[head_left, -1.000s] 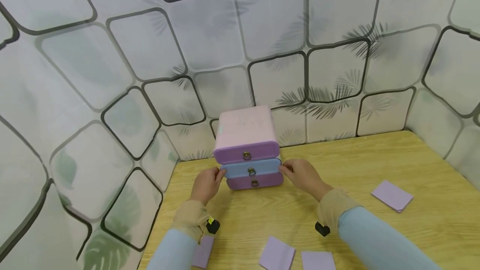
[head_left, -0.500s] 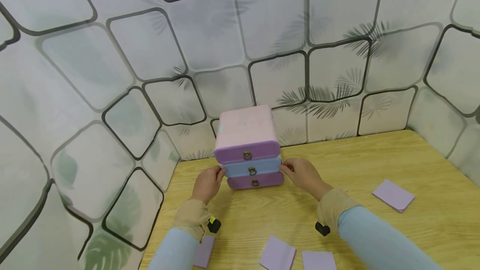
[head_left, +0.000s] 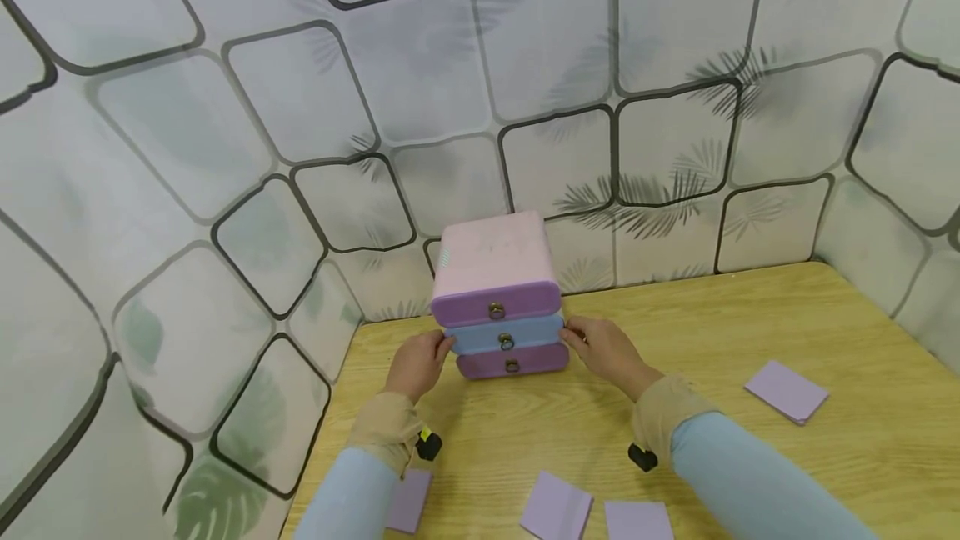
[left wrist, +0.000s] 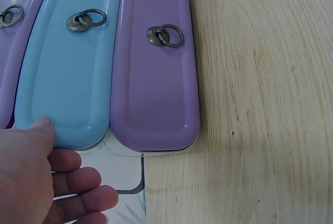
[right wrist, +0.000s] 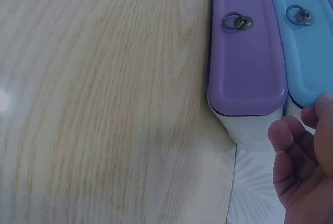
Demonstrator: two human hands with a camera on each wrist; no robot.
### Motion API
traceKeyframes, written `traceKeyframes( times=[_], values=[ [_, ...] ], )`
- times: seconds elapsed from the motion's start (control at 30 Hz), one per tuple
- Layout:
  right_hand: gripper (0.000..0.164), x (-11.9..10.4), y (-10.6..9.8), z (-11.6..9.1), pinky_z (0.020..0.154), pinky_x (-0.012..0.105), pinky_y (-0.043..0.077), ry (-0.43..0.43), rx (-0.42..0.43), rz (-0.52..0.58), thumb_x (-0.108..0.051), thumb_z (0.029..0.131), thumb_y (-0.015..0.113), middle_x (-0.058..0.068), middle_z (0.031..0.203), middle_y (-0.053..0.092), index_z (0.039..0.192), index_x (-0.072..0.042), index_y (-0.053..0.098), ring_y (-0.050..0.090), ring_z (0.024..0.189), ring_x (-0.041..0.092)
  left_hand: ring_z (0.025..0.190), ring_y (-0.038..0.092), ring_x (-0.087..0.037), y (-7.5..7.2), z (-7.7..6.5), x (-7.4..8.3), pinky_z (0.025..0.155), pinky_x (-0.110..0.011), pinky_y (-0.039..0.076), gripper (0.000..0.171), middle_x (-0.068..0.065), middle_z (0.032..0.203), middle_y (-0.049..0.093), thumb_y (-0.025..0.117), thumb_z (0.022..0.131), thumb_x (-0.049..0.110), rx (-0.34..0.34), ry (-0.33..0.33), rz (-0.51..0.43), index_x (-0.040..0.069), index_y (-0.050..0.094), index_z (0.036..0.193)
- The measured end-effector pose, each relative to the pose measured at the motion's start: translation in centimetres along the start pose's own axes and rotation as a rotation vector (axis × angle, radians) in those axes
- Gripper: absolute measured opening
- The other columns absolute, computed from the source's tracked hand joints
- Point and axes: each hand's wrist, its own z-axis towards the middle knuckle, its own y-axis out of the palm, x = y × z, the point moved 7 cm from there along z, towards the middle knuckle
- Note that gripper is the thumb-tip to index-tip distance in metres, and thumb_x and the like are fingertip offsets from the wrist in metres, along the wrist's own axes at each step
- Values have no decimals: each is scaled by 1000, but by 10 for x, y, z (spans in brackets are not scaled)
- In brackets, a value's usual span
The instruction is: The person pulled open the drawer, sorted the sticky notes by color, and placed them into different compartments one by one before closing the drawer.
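A small drawer chest with a pink top stands against the wall. Its fronts are purple above, blue in the middle and purple below, each with a metal ring pull. My left hand pinches the left end of the blue drawer; in the left wrist view its thumb lies on the blue front, the other fingers curled at the side. At the opposite end, my right hand pinches the blue drawer's corner, with the thumb and index finger seen there in the right wrist view. The lower purple drawer is untouched.
Flat lilac packets lie on the wooden table: one packet at the right, another packet near the front, one more packet beside it, and one packet partly behind the left sleeve. Patterned wall covering encloses the table.
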Motion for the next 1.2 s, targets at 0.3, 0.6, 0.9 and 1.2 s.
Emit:
traceKeyframes(
  times=[0.3, 0.6, 0.9, 1.2],
  values=[
    [15, 3, 9, -6, 54, 30, 41, 25, -8, 36, -23, 99, 57, -3, 73, 60, 87, -14, 62, 49, 59, 11, 51, 44, -11, -7, -2, -4, 48, -28, 38, 30, 4, 60, 50, 59, 97, 28, 6, -12, -37, 14, 58, 71],
    [16, -3, 55, -28, 57, 29, 48, 230, -130, 321, -17, 97, 58, 7, 76, 62, 92, -3, 65, 59, 65, 19, 93, 53, -27, -67, 9, 7, 81, -42, 48, 62, -13, 110, 52, 68, 84, 53, 217, 17, -24, 3, 51, 116],
    [24, -16, 108, -36, 53, 25, 46, 521, -81, 833, -11, 95, 57, 13, 86, 60, 103, 11, 60, 59, 60, 13, 135, 30, -36, -78, 41, 59, 106, -52, 34, 96, -17, 150, 29, 66, 79, 64, 58, 137, 170, 11, 29, 149],
    [17, -10, 131, -32, 44, 21, 42, 639, 124, 979, -6, 87, 61, 6, 66, 58, 96, 8, 59, 53, 49, 10, 141, 22, -39, -58, 69, 96, 108, -58, 29, 104, -15, 158, 18, 63, 75, 73, -154, 206, 335, 22, 19, 154]
  ],
)
